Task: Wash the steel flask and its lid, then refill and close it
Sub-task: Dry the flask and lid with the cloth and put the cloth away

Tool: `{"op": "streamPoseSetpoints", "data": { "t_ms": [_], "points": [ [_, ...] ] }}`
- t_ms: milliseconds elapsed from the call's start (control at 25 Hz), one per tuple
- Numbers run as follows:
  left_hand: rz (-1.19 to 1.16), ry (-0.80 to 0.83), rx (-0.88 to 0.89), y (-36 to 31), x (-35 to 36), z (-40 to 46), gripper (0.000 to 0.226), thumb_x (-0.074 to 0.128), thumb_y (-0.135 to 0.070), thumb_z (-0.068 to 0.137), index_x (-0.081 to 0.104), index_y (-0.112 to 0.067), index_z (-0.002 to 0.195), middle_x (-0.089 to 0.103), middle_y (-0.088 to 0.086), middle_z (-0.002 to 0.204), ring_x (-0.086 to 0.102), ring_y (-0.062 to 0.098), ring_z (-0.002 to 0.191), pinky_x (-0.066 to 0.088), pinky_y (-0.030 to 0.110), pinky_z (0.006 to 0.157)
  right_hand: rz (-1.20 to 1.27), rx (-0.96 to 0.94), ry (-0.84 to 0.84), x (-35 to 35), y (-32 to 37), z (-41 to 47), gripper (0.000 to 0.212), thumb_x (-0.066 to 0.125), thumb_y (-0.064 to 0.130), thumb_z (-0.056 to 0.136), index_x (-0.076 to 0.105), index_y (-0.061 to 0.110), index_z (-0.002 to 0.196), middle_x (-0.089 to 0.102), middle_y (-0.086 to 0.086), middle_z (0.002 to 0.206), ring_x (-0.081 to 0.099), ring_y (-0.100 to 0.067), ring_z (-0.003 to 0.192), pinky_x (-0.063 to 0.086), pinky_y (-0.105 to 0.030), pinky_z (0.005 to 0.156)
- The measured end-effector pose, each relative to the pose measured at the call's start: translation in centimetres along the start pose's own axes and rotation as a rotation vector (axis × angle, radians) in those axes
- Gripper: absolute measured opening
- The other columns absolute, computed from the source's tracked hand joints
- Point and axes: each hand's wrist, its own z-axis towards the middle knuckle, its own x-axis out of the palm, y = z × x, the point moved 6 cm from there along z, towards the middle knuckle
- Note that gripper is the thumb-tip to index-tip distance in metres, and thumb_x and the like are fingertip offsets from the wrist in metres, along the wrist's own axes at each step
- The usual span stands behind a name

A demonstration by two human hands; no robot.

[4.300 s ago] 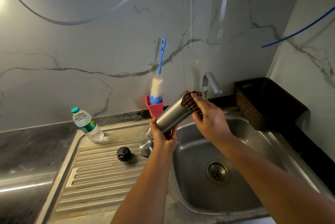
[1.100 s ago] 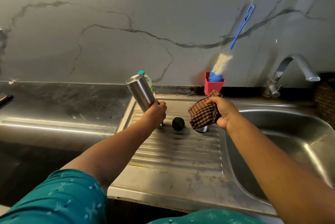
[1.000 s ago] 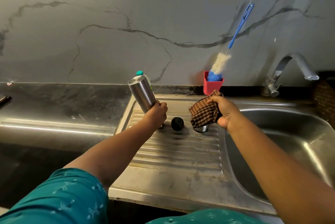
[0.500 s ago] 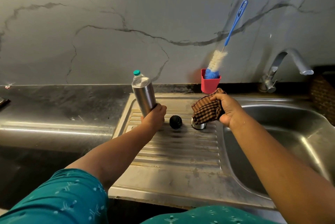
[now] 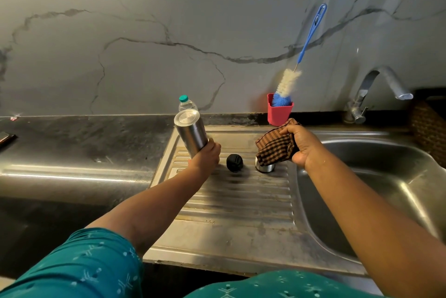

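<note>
Gripping the steel flask (image 5: pixel 191 132) low on its body, the left hand (image 5: pixel 205 156) holds it inverted and slightly tilted, closed base uppermost, over the left end of the ribbed drainboard (image 5: pixel 239 203); its fingers are curled round the metal. The right hand (image 5: pixel 304 147) clutches a brown checked cloth (image 5: pixel 275 148), fingers bunched into the fabric, just above a steel lid cup (image 5: pixel 265 167) standing on the drainboard. A black stopper (image 5: pixel 234 162) rests between flask and cup. Behind the flask stands a plastic water bottle (image 5: pixel 186 103). A red holder (image 5: pixel 280 113) with a blue-handled bottle brush (image 5: pixel 289 82) sits against the wall, the tap (image 5: pixel 383 88) over the sink (image 5: pixel 376 177) to the right.
</note>
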Motion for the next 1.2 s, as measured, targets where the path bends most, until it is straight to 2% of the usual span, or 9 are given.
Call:
{"op": "streamPoseSetpoints", "data": {
  "t_ms": [200,320,480,600,800,920,1040,1120,1200],
  "points": [
    [-0.098,-0.033,-0.013,1.1,-2.4,-1.1,0.058,0.053,-0.027,0.097,0.033,-0.006,0.147,0.042,0.017,0.142,0.034,0.037,0.137,0.015,0.057,0.118,-0.010,0.002,-0.008,-0.3,0.4,-0.5,0.009,0.056,0.008,0.081,0.063,0.009,0.087,0.068,-0.014,0.091,0.067,-0.031,0.086,0.054,-0.045,0.082],
    [-0.745,-0.137,-0.187,2.7,-5.7,-0.9,0.086,0.065,-0.025,0.088,0.012,-0.009,0.155,0.033,0.013,0.147,0.032,0.033,0.136,0.024,0.048,0.117,0.006,-0.009,-0.031,-1.1,0.8,-0.7,0.008,0.056,0.009,0.081,0.063,0.009,0.085,0.068,-0.013,0.088,0.067,-0.029,0.081,0.055,-0.041,0.076],
    [-1.620,0.037,-0.471,2.8,-4.9,0.2,0.106,0.086,-0.027,0.073,0.020,-0.017,0.155,0.033,0.006,0.152,0.036,0.027,0.137,0.042,0.040,0.108,0.021,-0.012,-0.058,-2.1,1.2,-1.0,0.011,0.056,0.009,0.082,0.063,0.009,0.090,0.069,-0.012,0.086,0.067,-0.027,0.078,0.054,-0.036,0.065],
    [-1.860,0.111,-0.572,0.8,-3.1,0.9,0.096,0.087,-0.031,0.071,0.034,-0.015,0.150,0.040,0.010,0.149,0.042,0.028,0.134,0.038,0.037,0.110,0.015,-0.014,-0.076,-3.1,1.2,-1.3,0.012,0.057,0.010,0.081,0.063,0.008,0.091,0.069,-0.012,0.086,0.067,-0.028,0.078,0.054,-0.036,0.067],
    [-1.837,0.043,-0.603,0.1,-2.9,1.4,0.060,0.083,-0.029,0.077,0.057,-0.011,0.127,0.062,0.010,0.126,0.057,0.026,0.115,0.045,0.030,0.096,0.004,-0.007,-0.117,-4.7,1.1,-1.9,0.010,0.058,0.011,0.081,0.064,0.008,0.089,0.070,-0.012,0.082,0.067,-0.028,0.076,0.055,-0.037,0.071],
    [-1.968,0.052,-0.781,0.6,-2.8,0.6,0.052,0.083,-0.037,0.076,0.060,-0.014,0.116,0.066,0.003,0.113,0.061,0.021,0.103,0.051,0.032,0.090,0.012,-0.012,-0.125,-5.3,1.5,-2.6,0.015,0.058,0.010,0.081,0.064,0.008,0.095,0.069,-0.011,0.081,0.067,-0.027,0.075,0.053,-0.036,0.066],
    [-2.761,-0.009,-1.019,0.8,-4.9,-0.8,0.045,0.083,-0.025,0.078,0.061,-0.009,0.114,0.068,0.011,0.114,0.066,0.021,0.098,0.057,0.036,0.087,-0.008,-0.107,-0.207,-6.4,2.4,-3.2,0.028,0.057,0.008,0.083,0.060,0.006,0.110,0.068,-0.014,0.091,0.065,-0.027,0.079,0.052,-0.035,0.064],
    [-3.232,-0.062,-0.899,1.0,-8.7,-1.3,0.036,0.076,-0.009,0.083,0.061,-0.001,0.115,0.068,0.019,0.113,0.068,0.025,0.098,0.060,0.034,0.079,-0.135,-0.275,-0.293,-6.8,3.6,-4.2,0.031,0.056,0.011,0.088,0.056,0.009,0.118,0.066,-0.014,0.104,0.065,-0.027,0.091,0.055,-0.038,0.074],
    [-3.370,-0.051,-0.756,0.9,-11.9,-0.8,0.033,0.072,-0.007,0.085,0.062,0.001,0.116,0.070,0.018,0.106,0.070,0.025,0.090,0.061,0.031,0.070,-0.402,-0.492,-0.280,-5.6,4.6,-6.2,0.031,0.054,0.019,0.093,0.054,0.013,0.124,0.063,-0.009,0.106,0.063,-0.024,0.095,0.056,-0.038,0.080]
  ]
}}
